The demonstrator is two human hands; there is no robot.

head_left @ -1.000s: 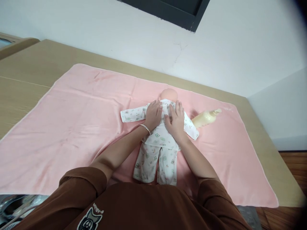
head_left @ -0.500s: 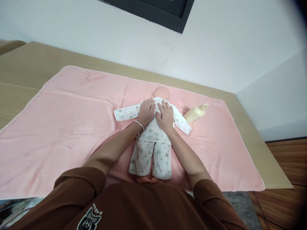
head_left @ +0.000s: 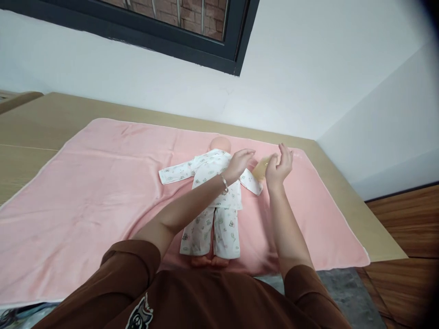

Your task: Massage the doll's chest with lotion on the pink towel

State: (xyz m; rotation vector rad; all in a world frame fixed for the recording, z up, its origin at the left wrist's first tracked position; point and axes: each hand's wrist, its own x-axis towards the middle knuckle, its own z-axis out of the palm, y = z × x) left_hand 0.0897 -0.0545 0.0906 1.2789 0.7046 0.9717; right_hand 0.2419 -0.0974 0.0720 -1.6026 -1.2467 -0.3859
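Note:
A baby doll (head_left: pixel 211 196) in white printed pyjamas lies on its back on a pink blanket (head_left: pixel 103 192), head toward the wall. My left hand (head_left: pixel 239 163), with a bracelet at the wrist, hovers over the doll's chest and right sleeve, fingers loosely stretched and holding nothing. My right hand (head_left: pixel 279 167) is raised above the blanket just right of the doll, fingers apart and curled upward, empty. A cream feeding bottle (head_left: pixel 261 168) lies on the blanket between my two hands, partly hidden by them.
The blanket covers a light wooden table (head_left: pixel 41 119) that stands against a white wall under a dark-framed window (head_left: pixel 192 32). The table's right edge drops to a wooden floor (head_left: pixel 404 228). My brown sleeves fill the bottom of the view.
Both hands have lifted off the doll's chest and moved right; the right hand now hangs in the air above the bottle. The camera has tilted up, showing more window.

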